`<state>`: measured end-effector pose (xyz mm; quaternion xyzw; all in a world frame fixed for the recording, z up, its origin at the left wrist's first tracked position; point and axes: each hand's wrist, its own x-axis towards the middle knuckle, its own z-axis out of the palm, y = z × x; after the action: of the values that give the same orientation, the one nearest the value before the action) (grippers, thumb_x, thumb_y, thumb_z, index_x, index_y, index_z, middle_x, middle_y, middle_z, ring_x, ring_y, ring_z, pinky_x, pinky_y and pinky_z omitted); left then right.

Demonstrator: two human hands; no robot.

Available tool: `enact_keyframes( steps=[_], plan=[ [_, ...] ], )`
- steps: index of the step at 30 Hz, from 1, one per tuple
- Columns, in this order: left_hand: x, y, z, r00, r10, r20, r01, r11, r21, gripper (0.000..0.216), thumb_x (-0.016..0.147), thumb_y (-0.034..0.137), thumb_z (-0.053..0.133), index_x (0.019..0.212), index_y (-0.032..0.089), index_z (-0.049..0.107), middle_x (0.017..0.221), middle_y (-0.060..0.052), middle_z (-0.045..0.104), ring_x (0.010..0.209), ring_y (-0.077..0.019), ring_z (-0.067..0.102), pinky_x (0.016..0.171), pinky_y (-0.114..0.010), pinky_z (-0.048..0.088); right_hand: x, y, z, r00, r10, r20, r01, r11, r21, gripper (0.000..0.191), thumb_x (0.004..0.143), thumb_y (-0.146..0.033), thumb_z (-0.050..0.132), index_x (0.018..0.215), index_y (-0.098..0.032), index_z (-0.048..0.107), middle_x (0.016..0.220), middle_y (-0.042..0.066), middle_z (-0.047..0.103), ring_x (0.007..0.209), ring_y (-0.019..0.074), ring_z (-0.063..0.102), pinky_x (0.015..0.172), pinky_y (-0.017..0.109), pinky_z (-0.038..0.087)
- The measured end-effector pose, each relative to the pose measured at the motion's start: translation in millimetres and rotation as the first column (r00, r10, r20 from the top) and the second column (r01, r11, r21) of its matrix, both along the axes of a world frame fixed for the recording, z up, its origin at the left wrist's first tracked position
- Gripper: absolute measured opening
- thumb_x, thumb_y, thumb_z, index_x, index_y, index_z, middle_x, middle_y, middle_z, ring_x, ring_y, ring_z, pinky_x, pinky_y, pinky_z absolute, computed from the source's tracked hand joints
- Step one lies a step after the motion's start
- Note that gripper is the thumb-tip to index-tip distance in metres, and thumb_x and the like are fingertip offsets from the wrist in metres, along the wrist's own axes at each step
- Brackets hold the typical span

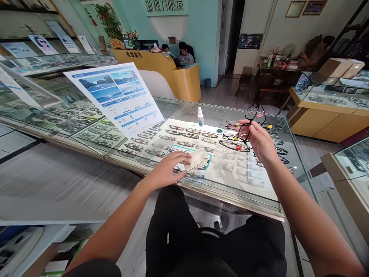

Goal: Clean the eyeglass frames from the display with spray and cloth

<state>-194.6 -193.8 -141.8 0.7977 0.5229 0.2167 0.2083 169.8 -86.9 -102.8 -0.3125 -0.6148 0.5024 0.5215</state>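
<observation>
Raised over the right part of the glass counter, my right hand (261, 140) is closed on a pair of black-framed glasses (251, 120), held upright with a red label on one lens. Low over the counter's near side is my left hand (168, 167), thumb and fingers apart. Its fingertips touch the edge of a crumpled cream cloth (197, 159). Beneath the cloth lies a teal-bordered card or mat (209, 158). A small white spray bottle (200, 117) stands upright farther back on the glass.
The glass counter (230, 188) holds many spectacle frames in rows under its top. A blue-and-white printed sheet (118, 98) stands tilted at left. Beyond are a yellow reception desk (187, 80) with people behind it, and another display case (325, 105) at right.
</observation>
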Motion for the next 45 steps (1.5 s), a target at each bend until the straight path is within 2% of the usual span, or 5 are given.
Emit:
enact_keyframes(
  steps=[18, 24, 30, 39, 45],
  plan=[
    [-1.1, 5.9, -17.0, 0.944, 0.159, 0.288, -0.138, 0.986, -0.094, 0.033, 0.103, 0.060, 0.059, 0.106, 0.032, 0.077, 0.137, -0.006, 0.077, 0.139, -0.0339, 0.064, 0.116, -0.049, 0.052, -1.9, -2.6, -1.7, 0.999, 0.044, 0.016, -0.043, 0.999, -0.014, 0.038, 0.106, -0.053, 0.060, 0.128, -0.026, 0.074, 0.118, 0.008, 0.077, 0.111, 0.0258, 0.071, 0.098, 0.040, 0.054],
    [7.0, 25.6, -20.8, 0.638, 0.508, 0.579, -0.387, 0.861, -0.329, 0.033, 0.101, 0.059, 0.061, 0.100, 0.026, 0.057, 0.092, -0.003, 0.073, 0.088, -0.0241, 0.072, 0.082, -0.037, 0.059, -1.9, -2.3, -1.8, 0.999, 0.054, 0.001, -0.054, 0.998, -0.019, 0.037, 0.105, -0.052, 0.061, 0.127, -0.026, 0.074, 0.115, 0.007, 0.077, 0.105, 0.0245, 0.070, 0.095, 0.039, 0.053],
    [12.9, 52.5, 3.6, 0.298, 0.729, 0.617, -0.085, 0.664, -0.743, 0.026, 0.090, 0.034, 0.083, 0.101, 0.017, 0.068, 0.089, -0.007, 0.075, 0.077, -0.0190, 0.073, 0.071, -0.032, 0.061, -1.9, -2.1, -1.7, 0.998, 0.066, -0.008, -0.066, 0.997, -0.026, 0.036, 0.105, -0.051, 0.062, 0.126, -0.026, 0.076, 0.110, 0.007, 0.077, 0.105, 0.0236, 0.068, 0.093, 0.037, 0.050],
    [30.1, 61.8, 11.4, 0.433, 0.726, 0.534, -0.163, 0.646, -0.745, 0.044, 0.061, 0.033, 0.101, 0.092, 0.013, 0.077, 0.080, -0.004, 0.074, 0.069, -0.0160, 0.067, 0.063, -0.027, 0.052, -2.8, -5.3, 0.9, 0.995, 0.095, -0.006, -0.096, 0.995, -0.020, 0.036, 0.107, -0.050, 0.060, 0.127, -0.025, 0.075, 0.113, 0.007, 0.077, 0.103, 0.0222, 0.067, 0.087, 0.035, 0.047],
    [50.6, 80.5, 36.2, 0.662, 0.536, 0.524, -0.275, 0.824, -0.495, 0.049, 0.077, 0.063, 0.084, 0.095, 0.020, 0.071, 0.087, -0.002, 0.073, 0.081, -0.0215, 0.067, 0.069, -0.030, 0.046, -2.8, -5.4, 0.7, 0.993, 0.114, -0.002, -0.114, 0.993, -0.021, 0.036, 0.107, -0.050, 0.060, 0.129, -0.026, 0.074, 0.112, 0.007, 0.076, 0.108, 0.0236, 0.067, 0.091, 0.036, 0.048]
  ],
)
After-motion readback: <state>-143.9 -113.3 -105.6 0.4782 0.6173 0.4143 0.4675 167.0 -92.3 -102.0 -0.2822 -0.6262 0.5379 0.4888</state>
